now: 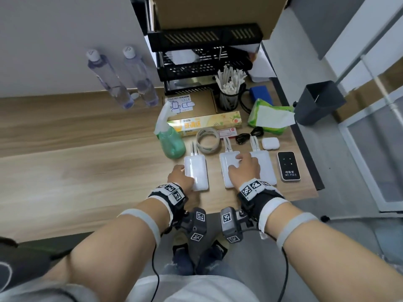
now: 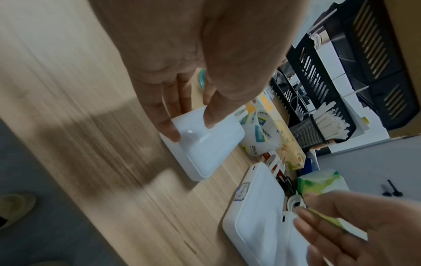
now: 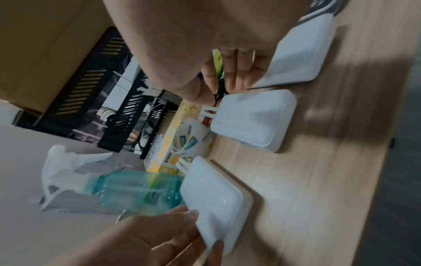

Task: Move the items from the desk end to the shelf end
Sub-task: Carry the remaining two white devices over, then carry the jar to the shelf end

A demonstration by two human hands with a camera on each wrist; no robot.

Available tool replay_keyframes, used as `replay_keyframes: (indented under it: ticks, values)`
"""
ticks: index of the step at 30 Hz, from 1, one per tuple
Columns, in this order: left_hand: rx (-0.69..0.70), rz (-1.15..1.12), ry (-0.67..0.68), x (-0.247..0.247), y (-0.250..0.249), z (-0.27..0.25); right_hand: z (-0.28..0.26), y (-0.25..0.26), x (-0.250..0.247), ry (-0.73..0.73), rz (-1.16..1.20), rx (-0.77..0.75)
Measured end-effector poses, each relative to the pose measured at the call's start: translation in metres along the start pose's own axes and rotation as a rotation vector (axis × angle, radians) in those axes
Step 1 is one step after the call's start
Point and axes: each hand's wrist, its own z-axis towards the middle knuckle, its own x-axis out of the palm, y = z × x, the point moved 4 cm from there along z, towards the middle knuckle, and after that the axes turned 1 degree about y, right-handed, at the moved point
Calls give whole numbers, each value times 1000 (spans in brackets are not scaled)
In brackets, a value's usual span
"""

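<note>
The left power bank (image 1: 196, 172) lies flat on the counter (image 1: 87, 171), long axis pointing away toward the black shelf (image 1: 202, 68) — the left hand (image 1: 180, 176) pinches its near-left corner, thumb on top. The right hand (image 1: 244, 168) hovers over the middle power bank (image 1: 229, 168), fingers loosely spread, holding nothing.

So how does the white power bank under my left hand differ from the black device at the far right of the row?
The left power bank is white and plain; the black device is dark with white print. The power bank is longer and has a short white cable at its far end; the black device shows none. The left hand grips the power bank by its edges; nothing touches the black device. Both lie flat on the desk, long sides parallel.
</note>
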Motion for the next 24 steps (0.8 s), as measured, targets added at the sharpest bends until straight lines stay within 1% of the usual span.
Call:
replay_keyframes:
  ticks: [2,4,7,10,13,15,19,24]
  values:
    - [-32,-96,3,-12,-3,-12,-2,20,6,40,90,-66]
    - [-53,-180,12,-29,-4,-21,-6,40,23,162,141,-115]
    - [-26,-265,-6,-66,0,-34,-20,71,56,338,146,-165]
    - [-13,-327,-51,-112,12,-50,-49,102,86,455,137,-208]
    - [-13,-448,-73,-161,29,-60,-84,137,106,539,150,-229]
    - [-5,-516,-81,-193,42,-62,-100,162,118,550,134,-264]
    - [37,-616,-109,-267,73,-63,-129,215,148,495,154,-292]
    - [124,-710,-158,-370,124,-71,-184,280,213,484,164,-352]
